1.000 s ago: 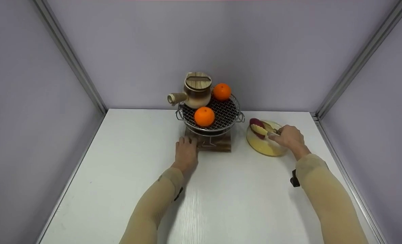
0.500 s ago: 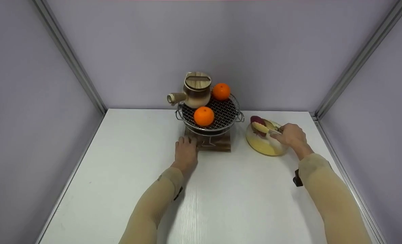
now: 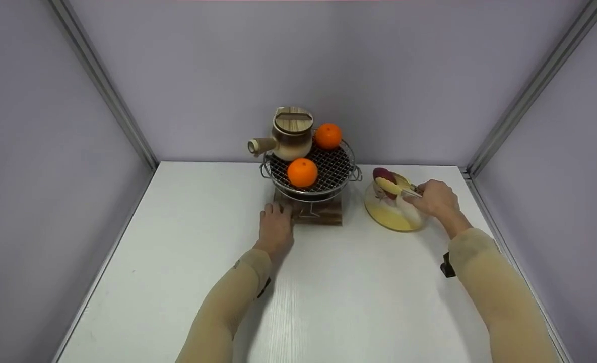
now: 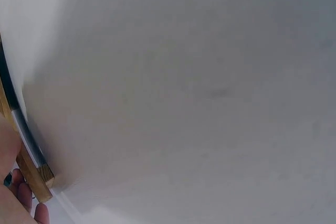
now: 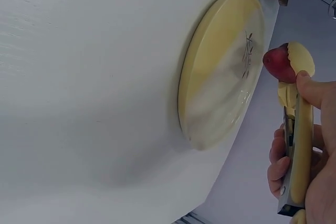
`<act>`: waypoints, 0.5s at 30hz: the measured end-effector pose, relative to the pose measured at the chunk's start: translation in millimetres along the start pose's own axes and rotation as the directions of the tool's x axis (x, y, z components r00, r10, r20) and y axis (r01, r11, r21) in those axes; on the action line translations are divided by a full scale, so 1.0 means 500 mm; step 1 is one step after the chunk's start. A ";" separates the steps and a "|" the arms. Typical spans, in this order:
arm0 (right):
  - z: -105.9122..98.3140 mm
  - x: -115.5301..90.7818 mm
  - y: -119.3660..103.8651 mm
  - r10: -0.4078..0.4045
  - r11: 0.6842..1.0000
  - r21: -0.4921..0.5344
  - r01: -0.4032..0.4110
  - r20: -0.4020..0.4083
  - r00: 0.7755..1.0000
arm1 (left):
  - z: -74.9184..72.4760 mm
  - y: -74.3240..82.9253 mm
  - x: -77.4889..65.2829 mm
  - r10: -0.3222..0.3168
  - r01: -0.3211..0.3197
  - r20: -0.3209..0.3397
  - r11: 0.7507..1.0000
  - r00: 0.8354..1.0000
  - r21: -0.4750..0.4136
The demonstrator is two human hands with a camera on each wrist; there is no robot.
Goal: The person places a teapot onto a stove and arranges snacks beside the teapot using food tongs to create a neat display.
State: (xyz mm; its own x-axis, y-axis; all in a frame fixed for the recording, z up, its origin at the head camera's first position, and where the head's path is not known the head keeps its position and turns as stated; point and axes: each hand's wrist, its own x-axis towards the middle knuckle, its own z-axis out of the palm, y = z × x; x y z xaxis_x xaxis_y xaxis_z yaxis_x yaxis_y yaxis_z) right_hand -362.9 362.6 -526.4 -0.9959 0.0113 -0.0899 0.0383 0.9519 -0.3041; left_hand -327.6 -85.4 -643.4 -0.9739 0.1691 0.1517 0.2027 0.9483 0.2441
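My right hand point(image 3: 437, 199) grips a pair of tongs point(image 5: 294, 145) with cream scalloped tips and metal-edged arms. Between the tips sits a dark red sweet potato point(image 5: 279, 63), partly covered by one tip. Tongs and sweet potato are held above a round yellow-and-white plate point(image 3: 391, 222), apart from it in the right wrist view. My left hand point(image 3: 276, 229) holds the left front corner of a brown wooden base point(image 3: 323, 217); its fingers bend around the wood's edge in the left wrist view. On that base stands a round grill with a wire mesh top point(image 3: 336, 169).
A brown-and-cream pot point(image 3: 293, 141) with a wooden lid and side handle sits on the mesh. One orange point(image 3: 302, 173) lies at its front, another orange point(image 3: 328, 136) at its back right. Pale walls point(image 3: 379, 75) enclose the white table point(image 3: 348, 302).
My right hand has shifted slightly up and to the right, lifting the tongs and sweet potato away from the plate. My left hand has stayed on the wooden base.
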 end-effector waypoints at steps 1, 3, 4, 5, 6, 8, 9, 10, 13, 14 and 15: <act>-0.002 -0.001 0.000 -0.001 1.000 -0.002 0.001 -0.004 1.000 | 0.000 0.000 -0.001 0.000 0.000 -0.001 1.000 1.000 -0.001; -0.008 -0.003 -0.003 -0.003 1.000 -0.002 0.003 -0.007 1.000 | 0.001 0.000 -0.001 0.002 -0.002 -0.003 1.000 1.000 -0.001; -0.011 -0.004 -0.004 -0.003 1.000 -0.002 0.003 -0.009 1.000 | 0.002 0.000 -0.002 0.002 -0.002 0.000 1.000 1.000 0.002; -0.013 -0.005 -0.005 -0.001 1.000 0.000 0.001 -0.012 1.000 | 0.003 0.000 -0.001 0.003 -0.003 0.000 1.000 1.000 0.005; -0.016 -0.007 -0.007 -0.001 1.000 0.001 0.001 -0.015 1.000 | 0.002 -0.001 -0.002 0.004 -0.004 0.001 1.000 1.000 0.010; -0.021 -0.008 -0.009 -0.002 1.000 0.014 0.002 -0.021 1.000 | 0.001 -0.002 -0.002 0.008 -0.008 -0.004 1.000 1.000 0.012; -0.024 -0.009 -0.010 -0.005 1.000 0.017 0.006 -0.026 1.000 | 0.001 -0.002 -0.002 0.010 -0.010 -0.007 1.000 1.000 0.013; -0.026 -0.009 -0.011 -0.006 1.000 0.022 0.006 -0.029 1.000 | 0.000 -0.002 -0.002 0.011 -0.011 -0.007 1.000 1.000 0.013; -0.033 -0.011 -0.013 -0.018 0.999 0.031 0.020 -0.041 0.999 | 0.000 -0.003 -0.001 0.013 -0.013 -0.002 1.000 1.000 0.002; -0.034 -0.011 -0.014 -0.022 0.999 0.029 0.023 -0.045 0.999 | 0.001 -0.003 0.000 0.012 -0.012 0.005 1.000 1.000 0.004; -0.036 -0.012 -0.015 -0.024 0.999 0.029 0.026 -0.051 0.998 | 0.001 -0.003 0.001 0.010 -0.010 0.012 1.000 1.000 0.005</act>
State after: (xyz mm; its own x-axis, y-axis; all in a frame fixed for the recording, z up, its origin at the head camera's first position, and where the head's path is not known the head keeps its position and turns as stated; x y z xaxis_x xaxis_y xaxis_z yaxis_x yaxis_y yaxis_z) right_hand -359.0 360.6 -506.6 -0.9994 0.0037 -0.0340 0.0148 0.9425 -0.3338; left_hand -328.2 -86.5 -644.3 -0.9730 0.1816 0.1423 0.2117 0.9481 0.2373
